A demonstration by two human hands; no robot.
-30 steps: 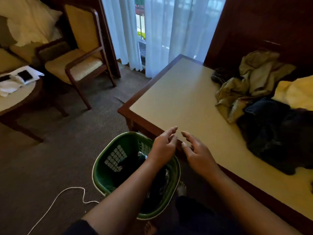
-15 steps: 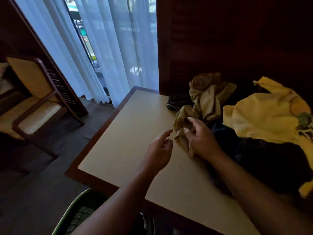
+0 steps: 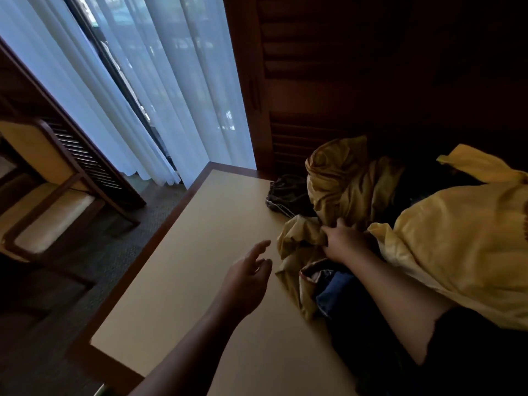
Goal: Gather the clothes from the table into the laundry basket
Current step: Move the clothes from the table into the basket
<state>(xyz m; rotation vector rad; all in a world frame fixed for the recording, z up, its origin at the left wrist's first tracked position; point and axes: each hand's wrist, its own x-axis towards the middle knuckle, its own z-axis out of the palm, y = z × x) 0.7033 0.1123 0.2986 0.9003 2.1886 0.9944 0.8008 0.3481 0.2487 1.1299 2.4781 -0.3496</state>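
A pile of clothes lies on the right side of the beige table (image 3: 200,281). On top at the back is a crumpled olive-tan garment (image 3: 343,181); my right hand (image 3: 343,241) grips a fold of it at its lower edge. A bright yellow garment (image 3: 457,247) covers the pile's right part, a blue one (image 3: 334,292) shows under my right forearm, and a small dark one (image 3: 285,192) lies at the back. My left hand (image 3: 248,278) hovers open above the table, just left of the pile. Only a green sliver of the laundry basket (image 3: 100,391) shows at the bottom edge.
White curtains (image 3: 143,95) hang at the window behind the table's far left corner. A wooden armchair (image 3: 57,195) with a pale cushion stands on the carpet to the left. Dark louvred wood panels (image 3: 314,81) rise behind the pile.
My view has lifted from the basket to the table. My right hand has reached further into the pile and closed on the olive-tan garment. My left hand followed toward the pile, still open.
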